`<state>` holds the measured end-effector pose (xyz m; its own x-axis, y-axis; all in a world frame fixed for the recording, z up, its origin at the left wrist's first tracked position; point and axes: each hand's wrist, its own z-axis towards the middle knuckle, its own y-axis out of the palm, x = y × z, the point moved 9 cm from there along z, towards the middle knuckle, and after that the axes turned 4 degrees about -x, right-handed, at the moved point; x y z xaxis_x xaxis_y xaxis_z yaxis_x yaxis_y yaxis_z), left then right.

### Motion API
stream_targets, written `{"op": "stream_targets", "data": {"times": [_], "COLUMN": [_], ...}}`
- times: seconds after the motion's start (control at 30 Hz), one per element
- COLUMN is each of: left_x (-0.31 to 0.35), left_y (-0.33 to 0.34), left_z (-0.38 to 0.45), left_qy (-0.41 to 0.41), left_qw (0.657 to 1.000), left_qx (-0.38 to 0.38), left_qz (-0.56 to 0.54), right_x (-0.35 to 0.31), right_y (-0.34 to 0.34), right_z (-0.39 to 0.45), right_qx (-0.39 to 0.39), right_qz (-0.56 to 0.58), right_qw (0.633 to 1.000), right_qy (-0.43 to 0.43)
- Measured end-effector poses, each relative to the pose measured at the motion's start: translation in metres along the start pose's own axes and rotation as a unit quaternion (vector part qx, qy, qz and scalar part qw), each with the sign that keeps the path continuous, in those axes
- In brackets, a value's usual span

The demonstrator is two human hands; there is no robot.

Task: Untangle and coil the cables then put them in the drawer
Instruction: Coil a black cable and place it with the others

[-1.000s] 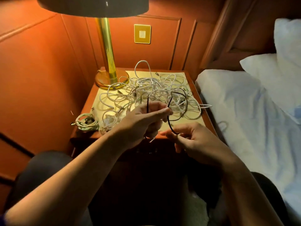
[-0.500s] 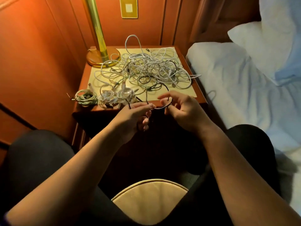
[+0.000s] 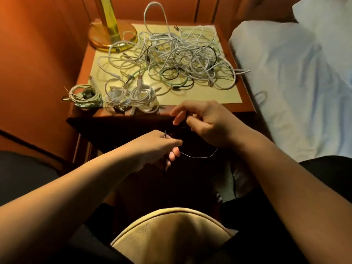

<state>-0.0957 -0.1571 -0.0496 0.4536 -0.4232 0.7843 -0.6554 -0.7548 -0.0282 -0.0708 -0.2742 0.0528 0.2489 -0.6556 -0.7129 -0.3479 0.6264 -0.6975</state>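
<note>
Both hands worked in front of the nightstand [image 3: 245, 109], below its front edge. The left hand [image 3: 160, 147] had its fingers curled round one end of a thin black cable [image 3: 200, 157] — a short tip stuck up above the knuckles. The right hand [image 3: 205, 121] pinched the same cable nearer the nightstand; the slack hung in a shallow loop between the two hands.

On the nightstand, a tangle of white cables [image 3: 177, 52] covered most of the top. Three coiled cables [image 3: 114, 96] sat along the nightstand's front left edge — side by side. A brass lamp base [image 3: 112, 35] stood at the back left corner. Drawer not discernible in the dark front.
</note>
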Motion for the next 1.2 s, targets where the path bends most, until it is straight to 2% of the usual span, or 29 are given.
{"op": "stream_targets", "data": {"times": [0.1, 0.17, 0.27, 0.3, 0.37, 0.43, 0.47, 0.5, 0.57, 0.63, 0.73, 0.87, 0.93, 1.0, 1.1, 1.2], "left_x": [0.007, 0.007, -0.008, -0.007, 0.012, 0.047, 0.061, 0.073, 0.082, 0.073, 0.062, 0.088, 0.09, 0.076, 0.058, 0.072], "left_y": [-0.012, -0.026, -0.04, -0.045, -0.052, -0.054, -0.053, -0.05, -0.038, -0.027, -0.015, -0.013, -0.016, -0.003, 0.038, 0.054], "left_z": [0.003, -0.001, -0.011, -0.016, -0.03, -0.056, -0.068, -0.076, -0.079, -0.076, -0.081, -0.1, -0.098, -0.087, -0.074, -0.071], "left_qy": [0.005, -0.016, -0.086, -0.085, 0.009, 0.182, 0.258, 0.315, 0.364, 0.361, 0.334, 0.318, 0.281, 0.227, 0.171, 0.199], "left_qw": [0.982, 0.941, 0.874, 0.849, 0.828, 0.828, 0.828, 0.831, 0.834, 0.844, 0.909, 0.935, 0.957, 0.972, 0.951, 0.902], "left_qx": [0.04, 0.084, 0.109, 0.134, 0.217, 0.303, 0.313, 0.293, 0.218, 0.169, 0.125, 0.106, 0.047, -0.052, -0.191, -0.252], "left_qz": [0.183, 0.327, 0.466, 0.505, 0.518, 0.436, 0.387, 0.352, 0.353, 0.358, 0.218, 0.116, 0.05, -0.043, -0.171, -0.288], "right_x": [0.016, 0.02, 0.017, 0.014, 0.006, -0.004, -0.01, -0.015, -0.025, -0.032, -0.044, -0.04, -0.032, -0.025, -0.018, -0.005], "right_y": [0.001, 0.0, 0.005, 0.01, 0.023, 0.034, 0.038, 0.041, 0.043, 0.041, 0.032, 0.005, -0.011, -0.016, -0.006, 0.02], "right_z": [-0.002, -0.002, -0.006, -0.007, -0.011, -0.012, -0.013, -0.013, -0.014, -0.018, -0.024, -0.034, -0.039, -0.041, -0.038, -0.025], "right_qx": [-0.026, -0.033, -0.033, -0.038, -0.06, -0.084, -0.096, -0.108, -0.121, -0.113, -0.068, 0.006, 0.067, 0.106, 0.138, 0.114], "right_qz": [-0.041, -0.05, -0.042, -0.038, -0.027, -0.025, -0.028, -0.027, -0.012, 0.024, 0.1, 0.165, 0.193, 0.231, 0.274, 0.292], "right_qw": [0.999, 0.998, 0.998, 0.998, 0.998, 0.996, 0.995, 0.994, 0.992, 0.992, 0.99, 0.985, 0.978, 0.966, 0.95, 0.949], "right_qy": [0.021, 0.025, 0.019, 0.018, 0.011, 0.005, -0.002, -0.011, -0.04, -0.053, -0.068, -0.05, -0.05, -0.056, -0.049, -0.024]}}
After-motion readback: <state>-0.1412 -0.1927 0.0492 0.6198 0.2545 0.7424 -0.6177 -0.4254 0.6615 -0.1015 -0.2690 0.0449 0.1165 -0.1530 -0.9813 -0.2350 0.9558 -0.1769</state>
